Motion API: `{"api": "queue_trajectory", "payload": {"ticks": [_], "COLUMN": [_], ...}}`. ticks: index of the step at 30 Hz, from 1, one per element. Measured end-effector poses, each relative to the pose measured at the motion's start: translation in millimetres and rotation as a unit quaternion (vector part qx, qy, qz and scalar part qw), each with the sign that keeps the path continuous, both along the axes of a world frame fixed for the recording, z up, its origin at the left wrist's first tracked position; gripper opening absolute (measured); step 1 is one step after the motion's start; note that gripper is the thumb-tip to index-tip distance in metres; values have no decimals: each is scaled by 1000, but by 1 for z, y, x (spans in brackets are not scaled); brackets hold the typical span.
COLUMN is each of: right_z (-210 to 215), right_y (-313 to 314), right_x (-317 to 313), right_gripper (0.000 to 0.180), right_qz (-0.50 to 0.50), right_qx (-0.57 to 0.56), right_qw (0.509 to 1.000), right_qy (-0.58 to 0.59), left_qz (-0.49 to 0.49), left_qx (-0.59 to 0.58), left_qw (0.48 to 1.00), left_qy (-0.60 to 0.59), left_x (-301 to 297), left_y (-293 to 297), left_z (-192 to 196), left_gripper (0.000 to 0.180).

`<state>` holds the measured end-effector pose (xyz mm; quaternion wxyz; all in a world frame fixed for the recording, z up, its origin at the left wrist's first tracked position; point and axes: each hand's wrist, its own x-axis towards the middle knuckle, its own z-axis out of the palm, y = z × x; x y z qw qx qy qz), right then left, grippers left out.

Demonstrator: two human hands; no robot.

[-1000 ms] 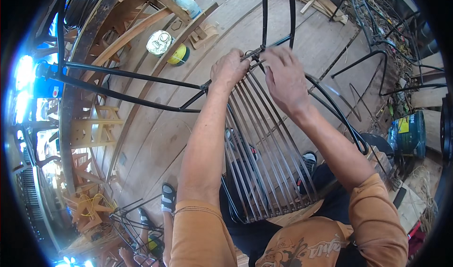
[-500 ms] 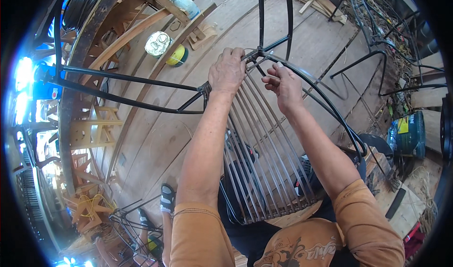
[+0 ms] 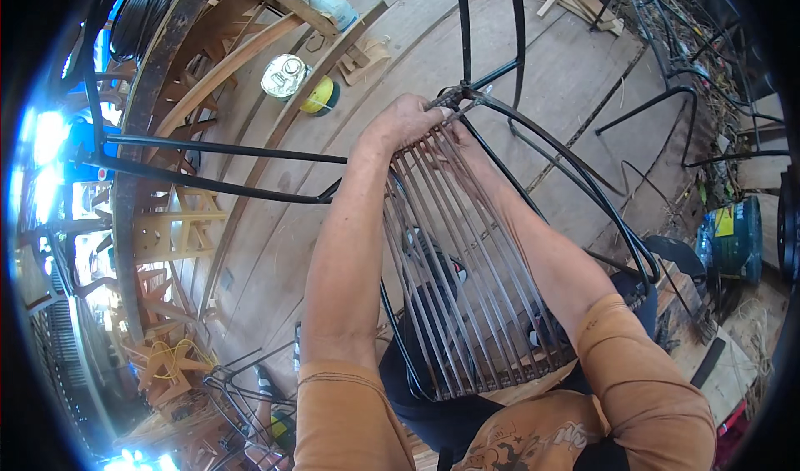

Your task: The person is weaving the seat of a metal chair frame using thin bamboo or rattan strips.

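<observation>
A black metal chair frame (image 3: 575, 167) rests upturned across my lap, its legs sticking out left and away from me. Long brown strands (image 3: 467, 296), close to parallel, run along it from near my body to a far crossbar. My left hand (image 3: 406, 121) is closed over the far end of the strands, beside the welded joint (image 3: 452, 96). Just right of it, my right hand (image 3: 467, 150) reaches under the strands at the same end. Its fingers are mostly hidden behind them and my left hand.
A silver-topped tin (image 3: 283, 77), a yellow-and-dark container (image 3: 321, 96) and a plastic bottle (image 3: 333, 9) stand by a curved wooden rail (image 3: 283, 125). Bent metal frames (image 3: 650, 113) lie right, near a green bucket (image 3: 737, 238). Another person's foot (image 3: 265, 383) shows lower left.
My right hand has gone from above the right edge of the strands to beneath them. My left hand's fingers have curled round the far end. The view has shifted slightly.
</observation>
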<state>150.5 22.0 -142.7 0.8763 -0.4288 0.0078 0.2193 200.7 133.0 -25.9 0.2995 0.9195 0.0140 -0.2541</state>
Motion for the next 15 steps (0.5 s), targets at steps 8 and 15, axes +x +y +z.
{"api": "queue_trajectory", "payload": {"ticks": [8, 15], "right_z": [-21, -17], "right_y": [22, 23], "right_x": [10, 15], "right_gripper": [21, 10], "right_qz": [-128, -128], "right_qx": [-119, 205], "right_qw": [974, 965], "right_qy": [-141, 105], "left_qz": [-24, -44], "left_qx": [23, -9], "left_qw": [999, 999], "left_qy": [-9, -20], "left_x": [0, -4], "left_y": [-3, 1], "left_z": [13, 5], "left_gripper": [37, 37]}}
